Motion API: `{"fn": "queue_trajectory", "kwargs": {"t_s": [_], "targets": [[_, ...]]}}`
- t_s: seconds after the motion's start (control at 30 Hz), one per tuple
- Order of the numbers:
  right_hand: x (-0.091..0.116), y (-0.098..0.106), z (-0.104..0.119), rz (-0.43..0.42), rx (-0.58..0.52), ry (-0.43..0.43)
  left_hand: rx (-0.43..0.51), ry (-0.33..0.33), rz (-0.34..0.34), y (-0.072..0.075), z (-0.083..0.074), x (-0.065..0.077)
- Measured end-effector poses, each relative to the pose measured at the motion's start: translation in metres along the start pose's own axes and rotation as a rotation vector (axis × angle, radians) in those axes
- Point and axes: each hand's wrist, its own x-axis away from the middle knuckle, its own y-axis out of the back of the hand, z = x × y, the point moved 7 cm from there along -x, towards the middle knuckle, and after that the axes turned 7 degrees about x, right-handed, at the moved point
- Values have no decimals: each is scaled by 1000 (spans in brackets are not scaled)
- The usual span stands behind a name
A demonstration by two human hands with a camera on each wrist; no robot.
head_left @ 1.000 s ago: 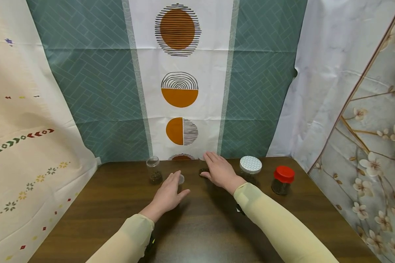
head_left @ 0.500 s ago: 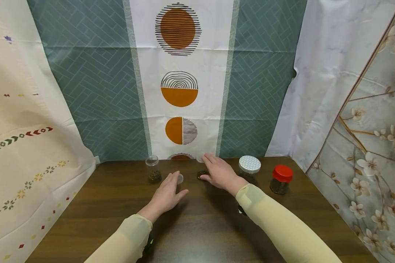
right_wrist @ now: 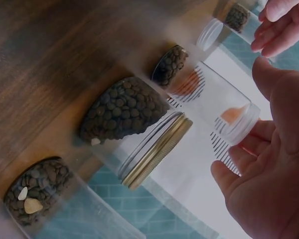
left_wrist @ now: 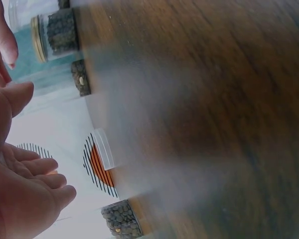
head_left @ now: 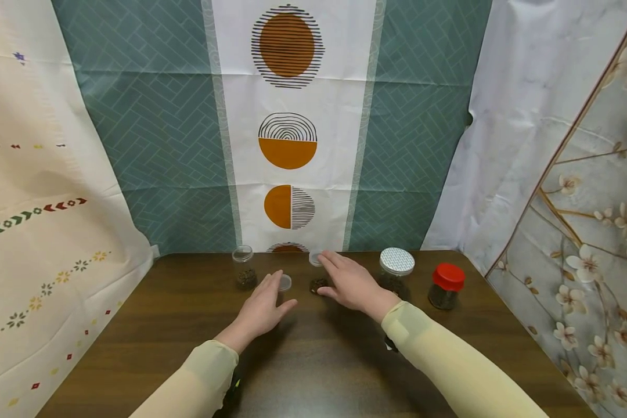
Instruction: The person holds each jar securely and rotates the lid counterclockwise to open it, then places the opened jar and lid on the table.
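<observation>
My right hand (head_left: 354,285) is at a tall clear jar (head_left: 314,273) with dark pebble-like pieces in its bottom. In the right wrist view its fingers reach behind the jar's pale rim (right_wrist: 241,125), thumb apart from them; whether they touch the jar is hard to tell. My left hand (head_left: 261,307) hovers with straight, spread fingers beside a small clear lid (head_left: 285,283) on the table. Part of that lid is hidden by the fingers in the head view; the left wrist view shows the lid (left_wrist: 103,149) beyond the hand, apart from it. The left hand holds nothing.
Another clear jar (head_left: 245,269) with dark pieces stands back left. To the right are a jar with a patterned white lid (head_left: 397,260) and gold rim, and a red-lidded jar (head_left: 447,283). Cloth hangings (head_left: 423,128) rise behind the wooden table (head_left: 303,371).
The tall jar has come slightly toward me, and my right hand has drawn back with it, uncovering more of the jar. My left hand has hardly moved.
</observation>
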Motion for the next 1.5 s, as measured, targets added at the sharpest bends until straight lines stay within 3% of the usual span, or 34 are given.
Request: {"fn": "queue_trajectory", "kwargs": {"t_s": [0.53, 0.97, 1.3, 1.5], "targets": [[17, 4, 13, -70, 2, 98, 69, 22, 21, -4, 5, -2], [31, 11, 26, -105, -27, 127, 274, 69, 48, -11, 3, -4], [41, 12, 34, -143, -14, 165, 315, 100, 73, -16, 1, -4], [47, 14, 37, -149, 3, 179, 326, 82, 78, -22, 0, -6]]}}
